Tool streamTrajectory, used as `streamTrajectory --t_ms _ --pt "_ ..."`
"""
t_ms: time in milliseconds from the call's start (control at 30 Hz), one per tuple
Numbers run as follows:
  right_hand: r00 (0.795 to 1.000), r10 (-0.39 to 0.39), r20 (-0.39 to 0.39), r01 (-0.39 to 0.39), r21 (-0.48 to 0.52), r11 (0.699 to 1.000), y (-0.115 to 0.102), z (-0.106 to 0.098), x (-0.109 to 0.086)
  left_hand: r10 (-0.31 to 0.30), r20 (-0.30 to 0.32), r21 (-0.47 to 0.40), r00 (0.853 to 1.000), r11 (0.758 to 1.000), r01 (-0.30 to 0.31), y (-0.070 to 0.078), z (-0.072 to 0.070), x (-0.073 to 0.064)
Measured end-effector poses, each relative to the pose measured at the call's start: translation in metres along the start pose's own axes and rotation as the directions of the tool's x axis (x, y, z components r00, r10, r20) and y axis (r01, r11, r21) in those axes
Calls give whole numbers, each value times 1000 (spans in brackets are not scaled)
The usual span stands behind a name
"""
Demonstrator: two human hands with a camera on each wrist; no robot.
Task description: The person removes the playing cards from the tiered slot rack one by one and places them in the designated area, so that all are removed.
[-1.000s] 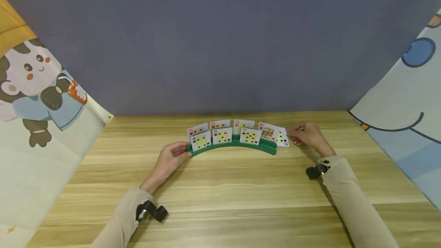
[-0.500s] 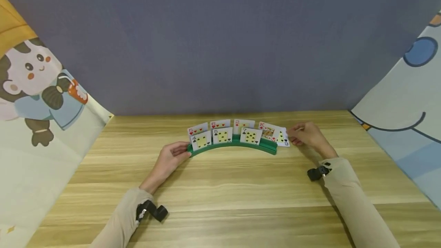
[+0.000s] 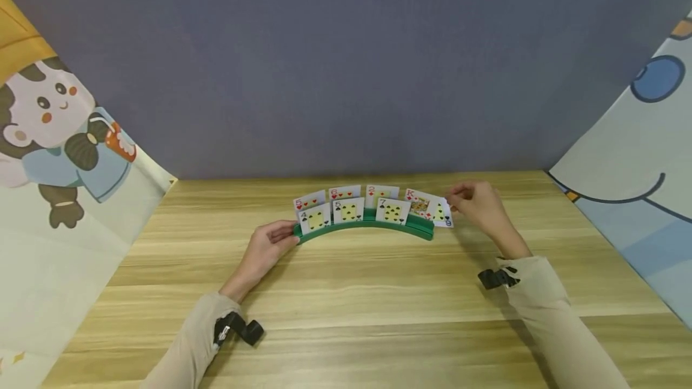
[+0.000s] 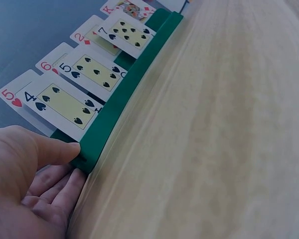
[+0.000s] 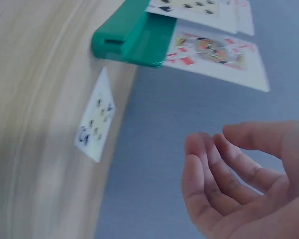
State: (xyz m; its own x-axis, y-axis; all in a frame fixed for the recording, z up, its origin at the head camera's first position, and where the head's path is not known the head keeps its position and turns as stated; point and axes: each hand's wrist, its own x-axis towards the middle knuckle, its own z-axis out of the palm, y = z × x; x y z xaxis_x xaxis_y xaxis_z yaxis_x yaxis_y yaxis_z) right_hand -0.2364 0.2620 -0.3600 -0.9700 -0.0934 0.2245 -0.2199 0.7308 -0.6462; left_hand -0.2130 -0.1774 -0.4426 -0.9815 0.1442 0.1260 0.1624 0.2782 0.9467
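My left hand (image 3: 265,254) grips the left end of a curved green card holder (image 3: 421,232); in the left wrist view the thumb (image 4: 65,152) presses its front and fingers curl beneath. Two rows of playing cards stand in the holder: the four of spades (image 3: 315,220), five of spades (image 3: 348,211) and seven of spades (image 3: 393,212) in front, red cards behind. At the right end leans the king of diamonds (image 3: 418,203). A six of spades (image 5: 96,117) lies on the table beside that end. Above it, my right hand (image 5: 239,194) hovers with loosely bent fingers, holding nothing.
The wooden table (image 3: 351,317) stretches in front of the holder. A grey-blue wall (image 3: 346,65) rises close behind it. Printed cartoon panels stand at both sides, with a bear-like figure (image 3: 59,101) on the left one.
My right hand has risen a little and shifted back and left, close to the king's edge. The left hand keeps its grip on the card holder, and the cards stay in place.
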Motion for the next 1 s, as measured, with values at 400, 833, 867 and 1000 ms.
streamTrajectory --t_ms 400,833,867,1000 --pt "957 -154 -247 156 -13 988 -52 -8 -19 19 -11 3 1000 1000 -19 -1 1 -1" --pt "953 -279 -118 281 2 960 -75 28 -22 -35 -88 -25 995 999 33 -1 8 -2" --pt "955 -280 -103 281 -1 960 -74 32 -22 -35 -93 -29 995 999 33 -1 8 -2" --pt "960 -277 -47 276 -18 961 -72 42 -22 -19 -95 -53 995 998 14 1 9 -2"
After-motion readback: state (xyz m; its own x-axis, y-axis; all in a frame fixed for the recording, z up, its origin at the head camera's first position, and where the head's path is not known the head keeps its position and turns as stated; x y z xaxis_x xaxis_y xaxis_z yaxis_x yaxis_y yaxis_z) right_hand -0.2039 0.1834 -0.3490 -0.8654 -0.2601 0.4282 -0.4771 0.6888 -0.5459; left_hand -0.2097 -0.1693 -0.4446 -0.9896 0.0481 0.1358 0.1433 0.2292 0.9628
